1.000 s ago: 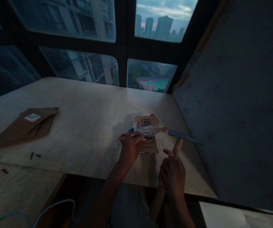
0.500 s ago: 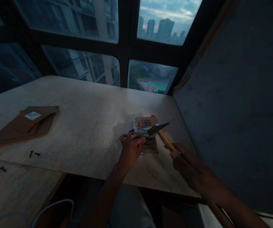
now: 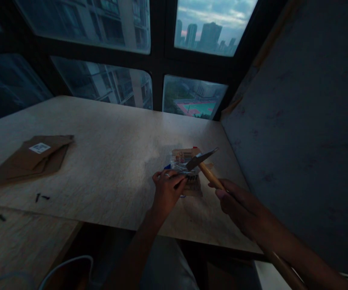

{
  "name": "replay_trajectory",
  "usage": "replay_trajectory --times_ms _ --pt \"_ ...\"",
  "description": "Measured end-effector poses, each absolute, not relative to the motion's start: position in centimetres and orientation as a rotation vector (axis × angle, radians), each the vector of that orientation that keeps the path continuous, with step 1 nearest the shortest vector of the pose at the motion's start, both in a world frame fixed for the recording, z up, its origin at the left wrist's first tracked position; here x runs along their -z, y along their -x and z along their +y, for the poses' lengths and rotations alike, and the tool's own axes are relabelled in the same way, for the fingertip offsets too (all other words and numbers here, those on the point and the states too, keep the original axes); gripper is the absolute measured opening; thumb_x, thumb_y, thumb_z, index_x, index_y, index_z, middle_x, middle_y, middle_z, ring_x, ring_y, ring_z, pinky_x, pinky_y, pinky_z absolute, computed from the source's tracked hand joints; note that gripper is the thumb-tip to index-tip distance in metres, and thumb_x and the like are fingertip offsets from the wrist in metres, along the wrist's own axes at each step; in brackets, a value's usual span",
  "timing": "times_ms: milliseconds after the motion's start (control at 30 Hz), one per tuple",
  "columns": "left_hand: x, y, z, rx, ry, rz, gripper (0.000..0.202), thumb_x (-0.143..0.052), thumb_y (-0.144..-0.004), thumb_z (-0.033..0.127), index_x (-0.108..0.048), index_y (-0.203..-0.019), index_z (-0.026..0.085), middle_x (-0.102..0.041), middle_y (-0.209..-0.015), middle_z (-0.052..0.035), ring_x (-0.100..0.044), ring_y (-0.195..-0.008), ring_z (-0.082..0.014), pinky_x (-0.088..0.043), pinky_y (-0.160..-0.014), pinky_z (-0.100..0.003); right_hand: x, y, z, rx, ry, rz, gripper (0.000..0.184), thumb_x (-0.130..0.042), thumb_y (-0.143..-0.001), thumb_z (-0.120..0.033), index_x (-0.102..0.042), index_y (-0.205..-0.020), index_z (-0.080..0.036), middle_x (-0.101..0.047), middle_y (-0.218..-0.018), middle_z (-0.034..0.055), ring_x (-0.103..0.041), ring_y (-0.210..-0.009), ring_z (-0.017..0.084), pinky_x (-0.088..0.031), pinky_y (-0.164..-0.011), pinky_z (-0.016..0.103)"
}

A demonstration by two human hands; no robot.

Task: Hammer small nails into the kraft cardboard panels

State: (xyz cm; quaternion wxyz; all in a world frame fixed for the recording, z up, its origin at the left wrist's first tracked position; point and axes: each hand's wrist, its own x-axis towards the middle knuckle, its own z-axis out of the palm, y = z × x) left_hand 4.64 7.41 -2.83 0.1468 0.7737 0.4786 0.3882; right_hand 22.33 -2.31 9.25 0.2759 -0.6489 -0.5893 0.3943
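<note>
My right hand (image 3: 236, 205) is closed round the wooden handle of a hammer (image 3: 210, 176). Its metal head hangs just above a piece of brown cardboard (image 3: 195, 189) with clear plastic and printing on it. A row of small dark pieces (image 3: 192, 177) shows on the cardboard, close under the head. My left hand (image 3: 167, 191), with a ring on one finger, rests on the cardboard's left side. Its thumb and fingers are pinched together beside the dark pieces; what they hold is too small to make out.
A stack of flat cardboard (image 3: 45, 159) with a white label lies at the left. Several dark screws (image 3: 37, 197) lie near the table's (image 3: 110, 161) front edge. A wall (image 3: 297, 141) bounds the right side, and windows stand behind. A pale cable (image 3: 71, 258) hangs at lower left.
The hammer head has shifted slightly left, and my right hand has moved a little with it. My left hand stays in nearly the same place on the cardboard.
</note>
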Motion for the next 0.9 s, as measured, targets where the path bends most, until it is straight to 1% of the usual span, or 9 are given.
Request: replay_trajectory --times_ms 100,267,433,567,700,800,900 --pt "2.8 -4.6 7.4 -1.111 -2.219 1.381 0.01 -0.069 -0.086 0.023 -0.076 -0.089 0.03 -0.074 -0.094 -0.0012 -0.064 -0.098 -0.0217 -0.034 -0.094 -0.046 -8.9 -22.4 -2.1 -1.13 1.711 -1.608 0.043 -0.042 -0.096 -0.057 -0.062 -0.112 -0.023 -0.05 -0.063 -0.0035 -0.041 -0.047 0.011 -0.029 -0.042 0.023" --pt "2.7 -4.6 7.4 -1.099 -2.22 1.389 0.01 -0.069 -0.086 0.024 -0.077 -0.086 0.03 -0.075 -0.094 -0.0021 -0.064 -0.099 -0.0228 -0.036 -0.095 -0.048 -9.2 -22.5 -2.0 -1.095 1.725 -1.656 0.041 -0.041 -0.098 -0.053 -0.061 -0.114 -0.021 -0.05 -0.062 -0.0032 -0.05 -0.054 0.014 -0.034 -0.049 0.024" --pt "2.9 -4.6 7.5 -1.122 -2.226 1.371 0.01 -0.07 -0.085 0.023 -0.078 -0.086 0.03 -0.075 -0.093 -0.0017 -0.065 -0.096 -0.0226 -0.037 -0.095 -0.048 -9.0 -22.7 -1.9 -1.002 1.762 -1.734 0.036 -0.039 -0.099 -0.051 -0.06 -0.107 -0.022 -0.052 -0.062 -0.0033 -0.051 -0.054 0.014 -0.035 -0.052 0.026" --pt "3.0 -4.6 7.5 -1.098 -2.24 1.383 0.009 -0.071 -0.085 0.024 -0.078 -0.086 0.03 -0.075 -0.094 -0.0023 -0.064 -0.098 -0.0234 -0.036 -0.094 -0.049 -7.9 -22.8 -1.7 -1.015 1.814 -1.773 0.038 -0.04 -0.098 -0.05 -0.062 -0.11 -0.022 -0.055 -0.064 -0.0017 -0.051 -0.055 0.016 -0.035 -0.052 0.026" --pt "3.0 -4.5 7.4 -1.062 -2.238 1.383 0.01 -0.071 -0.085 0.024 -0.078 -0.088 0.031 -0.074 -0.096 -0.0026 -0.063 -0.101 -0.0238 -0.035 -0.094 -0.049 -8.0 -22.9 -1.7 -0.985 1.832 -1.767 0.04 -0.04 -0.098 -0.05 -0.062 -0.115 -0.022 -0.056 -0.063 -0.0016 -0.052 -0.054 0.016 -0.035 -0.051 0.026" --pt "2.9 -4.5 7.4 -1.07 -2.24 1.373 0.01 -0.071 -0.085 0.023 -0.078 -0.087 0.03 -0.074 -0.096 -0.0024 -0.063 -0.1 -0.0235 -0.035 -0.093 -0.048 -8.4 -22.9 -1.6 -0.945 1.795 -1.763 0.037 -0.042 -0.098 -0.049 -0.063 -0.113 -0.023 -0.059 -0.066 -0.0006 -0.053 -0.056 0.015 -0.036 -0.052 0.026" --pt "2.8 -4.6 7.5 -1.052 -2.244 1.387 0.009 -0.072 -0.084 0.023 -0.078 -0.085 0.03 -0.074 -0.095 -0.0025 -0.064 -0.098 -0.024 -0.035 -0.093 -0.049 -8.0 -22.9 -1.3 -0.988 1.774 -1.795 0.033 -0.043 -0.098 -0.046 -0.064 -0.111 -0.024 -0.061 -0.068 -0.0003 -0.055 -0.057 0.016 -0.037 -0.054 0.026"
